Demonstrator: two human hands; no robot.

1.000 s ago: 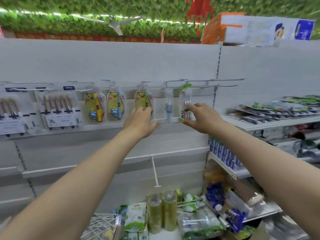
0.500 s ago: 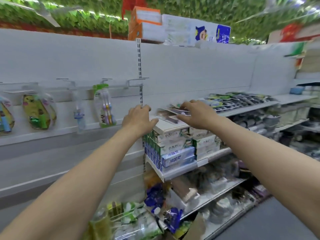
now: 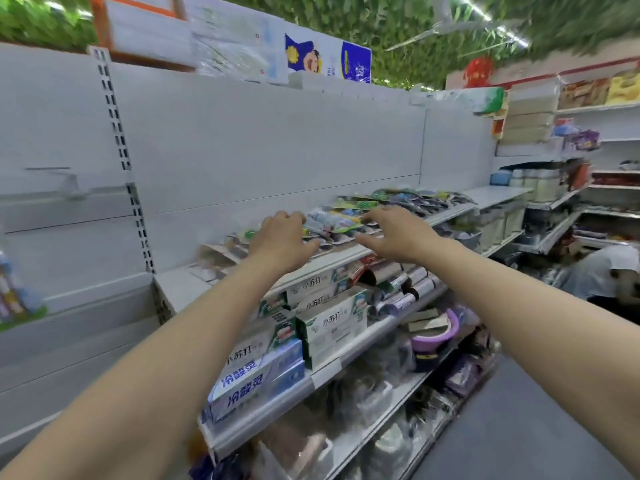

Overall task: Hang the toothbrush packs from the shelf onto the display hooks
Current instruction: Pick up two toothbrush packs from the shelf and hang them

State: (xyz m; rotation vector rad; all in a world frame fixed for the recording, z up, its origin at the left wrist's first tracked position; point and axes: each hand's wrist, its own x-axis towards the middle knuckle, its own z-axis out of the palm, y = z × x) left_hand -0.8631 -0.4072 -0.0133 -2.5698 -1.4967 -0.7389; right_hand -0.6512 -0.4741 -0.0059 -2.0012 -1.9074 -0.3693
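Two bare hands are stretched out side by side over the upper shelf in the middle of the frame, where the toothbrush packs lie flat in an overlapping row that runs back toward the right. The left hand sits over the near end of that row with its back to the camera and its thumb spread to the right. Its fingers bend down out of sight onto the packs, so whether they have hold of one cannot be told. The right hand is just to the right of it, fingers loosely spread and a little bent, thumb pointing left. The fingertips are at the packs but nothing is pinched between them, as far as the blur allows. At the middle left of the frame, well apart from both hands, a bare display hook juts from the white back panel. Below it, at the left edge, one hanging pack is partly in view. Under the upper shelf, toothpaste boxes are stacked on the next shelf down, with a purple basin lower and to the right. At the right edge a person in white is bent low in the aisle.
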